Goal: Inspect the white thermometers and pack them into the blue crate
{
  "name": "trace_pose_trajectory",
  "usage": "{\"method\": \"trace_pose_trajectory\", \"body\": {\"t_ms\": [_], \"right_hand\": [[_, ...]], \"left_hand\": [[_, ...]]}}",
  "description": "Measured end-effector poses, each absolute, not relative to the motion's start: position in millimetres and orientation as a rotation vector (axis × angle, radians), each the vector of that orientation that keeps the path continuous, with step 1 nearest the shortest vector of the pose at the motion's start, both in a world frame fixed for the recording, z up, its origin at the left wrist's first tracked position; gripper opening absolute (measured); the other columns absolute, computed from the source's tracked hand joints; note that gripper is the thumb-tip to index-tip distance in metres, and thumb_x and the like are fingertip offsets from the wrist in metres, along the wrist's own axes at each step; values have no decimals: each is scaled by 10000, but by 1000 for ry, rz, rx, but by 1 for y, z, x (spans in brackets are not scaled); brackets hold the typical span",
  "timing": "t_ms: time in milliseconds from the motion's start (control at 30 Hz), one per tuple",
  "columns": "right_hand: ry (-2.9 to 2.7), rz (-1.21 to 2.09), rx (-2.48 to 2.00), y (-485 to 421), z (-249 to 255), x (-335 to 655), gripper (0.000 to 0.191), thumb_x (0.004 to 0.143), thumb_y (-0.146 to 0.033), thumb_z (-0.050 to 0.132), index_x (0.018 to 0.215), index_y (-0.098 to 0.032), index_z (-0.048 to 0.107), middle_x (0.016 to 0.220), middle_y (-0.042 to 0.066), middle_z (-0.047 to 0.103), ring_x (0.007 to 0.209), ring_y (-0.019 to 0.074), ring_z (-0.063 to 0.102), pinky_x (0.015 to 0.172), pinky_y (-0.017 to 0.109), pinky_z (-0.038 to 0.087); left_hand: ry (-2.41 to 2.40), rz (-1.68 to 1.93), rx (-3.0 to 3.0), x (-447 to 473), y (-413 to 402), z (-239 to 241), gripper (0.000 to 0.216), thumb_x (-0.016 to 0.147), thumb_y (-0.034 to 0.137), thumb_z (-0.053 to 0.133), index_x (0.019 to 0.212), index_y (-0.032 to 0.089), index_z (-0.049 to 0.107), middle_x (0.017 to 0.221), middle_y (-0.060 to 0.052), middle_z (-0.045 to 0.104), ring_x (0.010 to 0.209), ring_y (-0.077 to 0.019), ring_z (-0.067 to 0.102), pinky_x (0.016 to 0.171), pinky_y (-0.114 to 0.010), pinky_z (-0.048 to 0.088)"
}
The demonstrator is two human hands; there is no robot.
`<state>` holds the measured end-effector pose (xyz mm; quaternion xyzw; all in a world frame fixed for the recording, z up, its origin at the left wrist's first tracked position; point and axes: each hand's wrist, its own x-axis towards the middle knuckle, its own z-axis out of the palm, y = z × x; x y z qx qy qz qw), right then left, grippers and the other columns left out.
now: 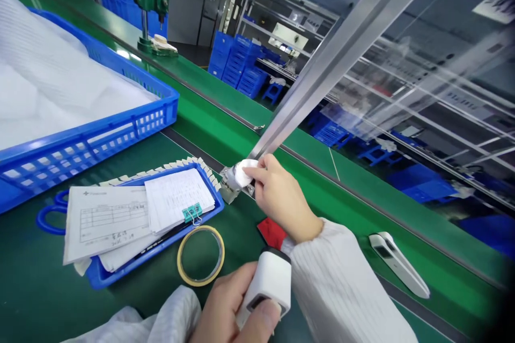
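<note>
From the head camera, the person's two hands were apart, the right one higher up the bench than the left. The right hand [279,195] pressed a white cotton pad [246,172] against a metal fitting [230,185] at the low end of a long aluminium rail [333,64], which ran up and away to the upper right. The left hand [229,305] was clamped around a white plastic device [269,281] with a black top and a small dark window, its thumb lying across the lower end. A similar white device [398,263] lay on the green workbench [354,214] to the right, well apart from both hands.

A red pad [271,232] sat just under the right wrist. To the left, a blue tray [201,241] held printed forms [107,222] and a stack of handwritten notes [179,198] fastened with a teal binder clip [192,214]. A row of small paper tabs [161,169] lined the tray's far edge. A roll of yellow tape [200,255] lay just beside the tray, and blue scissor handles [50,214] poked out from under the forms. Behind them, a blue plastic crate [120,118] held white fabric [56,64].
</note>
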<state>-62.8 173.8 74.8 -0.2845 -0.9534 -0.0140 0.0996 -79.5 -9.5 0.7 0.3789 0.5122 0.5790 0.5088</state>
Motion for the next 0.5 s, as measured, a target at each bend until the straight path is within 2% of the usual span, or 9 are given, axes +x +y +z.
{"method": "trace_pose_trajectory", "body": {"t_ms": [167, 233, 300, 433, 500], "right_hand": [[-2683, 198, -782, 164, 94, -38, 400, 865, -34, 419, 1057, -199, 729, 890, 63, 527, 792, 166, 552, 723, 295, 455], [-2535, 321, -736, 144, 104, -11, 405, 895, -51, 404, 1103, -224, 706, 879, 49, 531, 790, 155, 552, 705, 288, 460], [-2472, 397, -715, 118, 110, 20, 423, 916, -73, 408, 1150, -302, 676, 889, 30, 528, 759, 139, 552, 638, 269, 457], [-2634, 360, -663, 73, 100, 67, 575, 862, -45, 456, 1329, -368, 550, 1004, 52, 497, 767, 143, 556, 613, 265, 487], [-2676, 298, -661, 61, 89, 80, 645, 828, -17, 465, 1372, -361, 509, 1056, 67, 479, 785, 148, 555, 619, 264, 501]], "left_hand": [[1370, 1466, 1102, -81, -10, -2, 386, 890, 547, 466, 998, 239, 672, 812, -43, 697, 721, -191, 625, 651, -259, 461], [1401, 1498, 1189, -82, -11, 1, 324, 887, 499, 502, 1032, 261, 666, 878, -29, 714, 759, -186, 650, 667, -239, 486], [1435, 1509, 1276, -81, -11, 4, 277, 884, 465, 524, 1010, 262, 664, 904, -24, 714, 791, -187, 665, 658, -224, 500], [1519, 1482, 1428, -77, -13, 7, 235, 886, 436, 542, 899, 233, 660, 825, -29, 693, 784, -191, 674, 637, -224, 519], [1561, 1482, 1509, -74, -16, 5, 233, 890, 418, 552, 955, 225, 665, 843, -32, 702, 793, -186, 683, 671, -224, 535]]}}
